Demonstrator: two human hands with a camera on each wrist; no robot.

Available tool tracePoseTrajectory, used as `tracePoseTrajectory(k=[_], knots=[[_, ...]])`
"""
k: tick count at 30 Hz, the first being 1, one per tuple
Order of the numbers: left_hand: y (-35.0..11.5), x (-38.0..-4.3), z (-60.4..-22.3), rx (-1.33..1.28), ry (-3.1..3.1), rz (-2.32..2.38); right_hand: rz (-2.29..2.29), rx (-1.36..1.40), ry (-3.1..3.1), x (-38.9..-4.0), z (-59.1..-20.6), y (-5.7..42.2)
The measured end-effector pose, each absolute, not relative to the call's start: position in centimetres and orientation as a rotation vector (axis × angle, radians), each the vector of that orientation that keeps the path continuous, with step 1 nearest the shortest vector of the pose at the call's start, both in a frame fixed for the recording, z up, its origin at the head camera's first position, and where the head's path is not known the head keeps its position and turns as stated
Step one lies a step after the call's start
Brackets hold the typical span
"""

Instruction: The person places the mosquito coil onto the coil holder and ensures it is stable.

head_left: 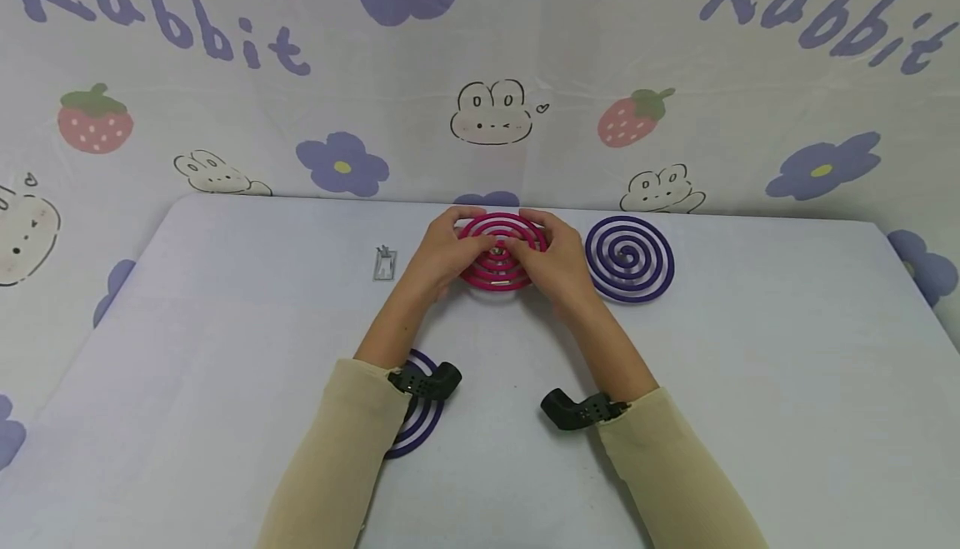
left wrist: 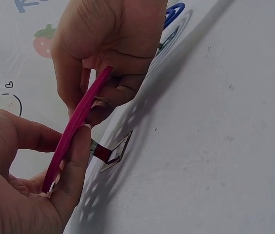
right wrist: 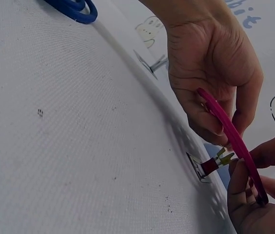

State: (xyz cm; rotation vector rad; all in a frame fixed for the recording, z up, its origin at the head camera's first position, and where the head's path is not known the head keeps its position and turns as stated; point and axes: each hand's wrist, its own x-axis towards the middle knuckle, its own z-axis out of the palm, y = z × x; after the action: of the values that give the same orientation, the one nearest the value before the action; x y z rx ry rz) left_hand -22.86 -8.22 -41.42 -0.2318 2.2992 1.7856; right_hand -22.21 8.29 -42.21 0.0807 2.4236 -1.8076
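Observation:
Both hands hold a pink mosquito coil [head_left: 502, 217] above the back middle of the white table. My left hand [head_left: 442, 253] pinches its left edge, thumb on top and fingers beneath. At the right edge my right hand [head_left: 558, 262] grips it the same way. Seen edge-on in the left wrist view, the coil [left wrist: 74, 129] is tilted and clear of the tabletop. Under it stands a small metal coil stand [right wrist: 201, 168] with its prong pointing up toward the coil's middle. Whether prong and coil touch, I cannot tell.
A purple coil [head_left: 670, 266] sits to the right of my right hand. Another metal stand [head_left: 385, 264] is left of my left hand. A second purple coil [head_left: 440, 411] lies nearer, partly hidden by the left forearm. A printed curtain [head_left: 562, 49] hangs behind the table.

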Motion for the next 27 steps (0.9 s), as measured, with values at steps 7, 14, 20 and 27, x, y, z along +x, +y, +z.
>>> tracePoseTrajectory(k=[7,14,20,27], knots=[[-8.24,-22.76,-41.42,-0.214,2.313,1.755,-1.801,0.062,2.42,-22.21,-42.36,8.29],[-8.27,-22.8,-41.52,-0.222,2.3,1.758,-1.777,0.058,2.44,-22.26,-42.4,8.23],[-8.29,-22.69,-41.32,-0.225,2.306,1.755,-1.787,0.069,2.417,-22.24,-42.27,8.17],[-8.23,-22.76,-41.36,-0.224,2.298,1.757,-1.776,0.083,2.417,-22.18,-42.16,8.16]])
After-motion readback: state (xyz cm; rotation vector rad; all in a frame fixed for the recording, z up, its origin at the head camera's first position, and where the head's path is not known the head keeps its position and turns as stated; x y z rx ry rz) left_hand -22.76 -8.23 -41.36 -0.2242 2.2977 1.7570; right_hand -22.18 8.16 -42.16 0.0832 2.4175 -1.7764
